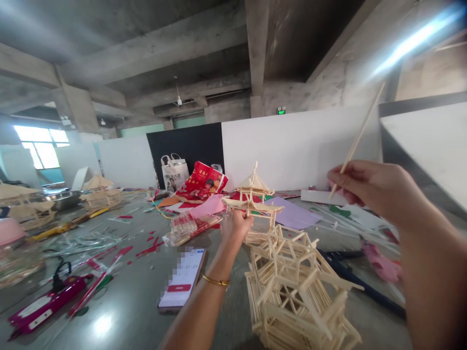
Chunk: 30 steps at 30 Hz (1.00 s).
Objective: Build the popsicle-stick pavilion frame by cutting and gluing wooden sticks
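Nearby, on the right, one of the two hands, the right hand [383, 187], pinches a thin wooden stick [359, 136] close to its lower end, raised and tilted — a hold that seems meant to leave most of its length free. Lower down, an open stick framework [302, 301] stands on the tabletop [134, 291], broad enough, it seems, to need no holding. To its left a phone [186, 279] lies face up, probably for reading at a glance, and a magenta corded tool [51, 304] rests farther left, well apart from the framework. Beyond, the left hand [239, 226] is closed on the side of a small roofed tower [254, 184], apparently to steady it; whether tower and framework touch, I cannot tell. Farthest back — perhaps to spare working room — a red bag [200, 184] sits before a dark panel [211, 141].
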### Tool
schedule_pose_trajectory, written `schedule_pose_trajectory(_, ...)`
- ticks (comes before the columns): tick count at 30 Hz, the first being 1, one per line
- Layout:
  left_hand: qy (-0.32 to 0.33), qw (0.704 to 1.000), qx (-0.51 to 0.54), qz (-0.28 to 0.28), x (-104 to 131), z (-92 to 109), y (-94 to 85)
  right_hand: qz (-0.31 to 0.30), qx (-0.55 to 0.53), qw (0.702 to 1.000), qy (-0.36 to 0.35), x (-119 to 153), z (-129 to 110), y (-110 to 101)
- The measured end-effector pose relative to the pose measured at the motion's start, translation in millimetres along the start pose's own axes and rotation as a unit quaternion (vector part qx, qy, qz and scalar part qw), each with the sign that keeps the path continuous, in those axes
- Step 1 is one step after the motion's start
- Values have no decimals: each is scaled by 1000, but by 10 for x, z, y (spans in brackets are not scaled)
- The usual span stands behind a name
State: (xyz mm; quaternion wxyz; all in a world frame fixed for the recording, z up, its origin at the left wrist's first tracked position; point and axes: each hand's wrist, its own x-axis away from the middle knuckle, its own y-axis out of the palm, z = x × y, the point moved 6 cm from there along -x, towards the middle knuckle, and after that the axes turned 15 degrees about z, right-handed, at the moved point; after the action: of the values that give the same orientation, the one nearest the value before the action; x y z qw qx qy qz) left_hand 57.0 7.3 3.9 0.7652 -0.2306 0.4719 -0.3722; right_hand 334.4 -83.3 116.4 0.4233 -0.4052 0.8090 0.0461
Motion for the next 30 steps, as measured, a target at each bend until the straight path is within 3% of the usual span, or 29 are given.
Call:
schedule_pose_trajectory(9,12,1000,-8,-10,20,39,-21,-8,-39,999,-28,-25,59,12)
schedule_pose_trajectory(30,3,1000,-2,-12,95,80,14,-30,3,998,-46,-23,73,20)
